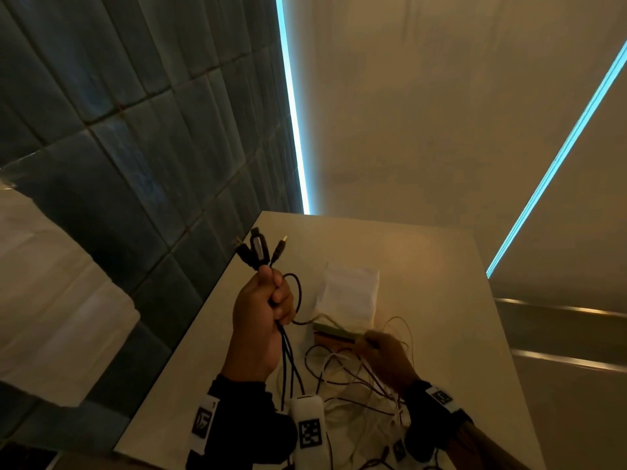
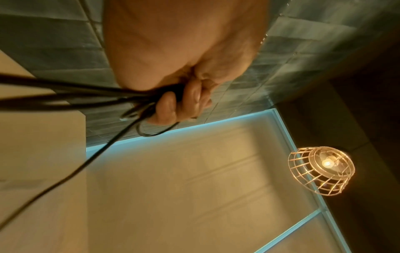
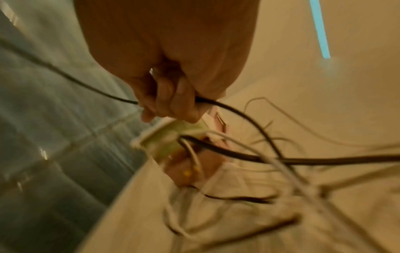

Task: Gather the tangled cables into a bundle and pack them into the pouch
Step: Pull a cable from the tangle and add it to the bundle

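Observation:
My left hand is raised above the table and grips several black cables, their USB plugs sticking up out of the fist. In the left wrist view the same fist is closed round dark cords. My right hand is lower, at the near end of the white pouch, its fingers curled round a thin black cable. Loose white and black cables lie tangled on the table below both hands. The pouch mouth shows just under the right fingers.
The pale table stands in a corner, a dark tiled wall to its left and a light wall behind. Its right edge drops off near metal rails. A caged lamp hangs overhead.

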